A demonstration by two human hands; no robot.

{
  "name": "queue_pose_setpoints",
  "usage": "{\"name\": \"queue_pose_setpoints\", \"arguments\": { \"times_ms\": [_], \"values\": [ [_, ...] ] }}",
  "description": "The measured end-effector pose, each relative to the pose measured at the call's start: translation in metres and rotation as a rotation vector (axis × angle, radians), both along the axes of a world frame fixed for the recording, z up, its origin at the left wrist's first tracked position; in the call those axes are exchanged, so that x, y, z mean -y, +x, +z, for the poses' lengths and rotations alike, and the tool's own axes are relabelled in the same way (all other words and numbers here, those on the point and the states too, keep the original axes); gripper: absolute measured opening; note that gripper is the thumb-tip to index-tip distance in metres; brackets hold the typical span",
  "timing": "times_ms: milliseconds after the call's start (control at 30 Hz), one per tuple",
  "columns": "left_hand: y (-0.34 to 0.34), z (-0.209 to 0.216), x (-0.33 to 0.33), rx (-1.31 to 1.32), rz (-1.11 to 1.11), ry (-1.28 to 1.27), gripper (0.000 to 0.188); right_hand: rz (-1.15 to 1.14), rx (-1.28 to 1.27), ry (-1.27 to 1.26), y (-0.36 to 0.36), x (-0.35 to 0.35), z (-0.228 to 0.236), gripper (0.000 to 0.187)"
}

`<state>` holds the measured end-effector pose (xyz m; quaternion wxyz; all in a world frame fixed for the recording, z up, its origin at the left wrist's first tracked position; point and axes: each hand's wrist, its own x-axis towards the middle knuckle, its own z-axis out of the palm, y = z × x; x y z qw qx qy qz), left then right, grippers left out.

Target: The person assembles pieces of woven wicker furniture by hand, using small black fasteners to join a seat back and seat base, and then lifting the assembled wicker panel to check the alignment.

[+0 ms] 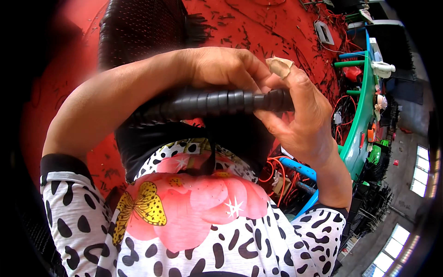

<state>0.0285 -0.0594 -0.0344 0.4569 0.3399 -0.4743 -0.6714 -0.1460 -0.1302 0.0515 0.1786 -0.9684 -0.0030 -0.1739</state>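
Note:
A bar wound with glossy black flat strip (207, 104) crosses in front of my body, its coils side by side. My right hand (302, 108) is closed around its right end, thumb on the near side and fingers over the top. Tan tape (280, 67) wraps one of the right fingers. Reaching over from the left, my left hand (228, 69) lies on the far side of the bar, its bent fingers pressed together close to the right fingertips. What those left fingers pinch is hidden.
A black woven wicker panel (138, 37) rises beyond the bar. Scraps of black strip litter the red floor (249, 27). On the right stand a curved green table edge (360, 134), blue tubes (300, 168), tangled orange cords (277, 175) and a heap of black strips (369, 203).

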Motion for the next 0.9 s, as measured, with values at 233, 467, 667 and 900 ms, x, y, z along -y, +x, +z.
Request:
{"name": "queue_pose_setpoints", "arguments": {
  "times_ms": [233,467,667,900],
  "values": [
    [-0.004,0.005,-0.005,0.004,0.024,-0.015,0.008,0.079,0.034,0.011,-0.003,0.005,-0.005,0.069],
    [-0.006,0.015,-0.010,0.076,0.113,0.018,0.020,0.169,0.017,0.037,-0.006,0.012,-0.004,0.064],
    [-0.011,0.015,-0.016,-0.072,0.113,0.101,0.024,0.224,0.028,0.062,-0.007,0.010,-0.003,0.056],
    [-0.013,0.005,-0.019,-0.313,0.072,0.082,0.016,0.234,0.070,0.050,-0.005,0.006,-0.003,0.057]
  ]
}}
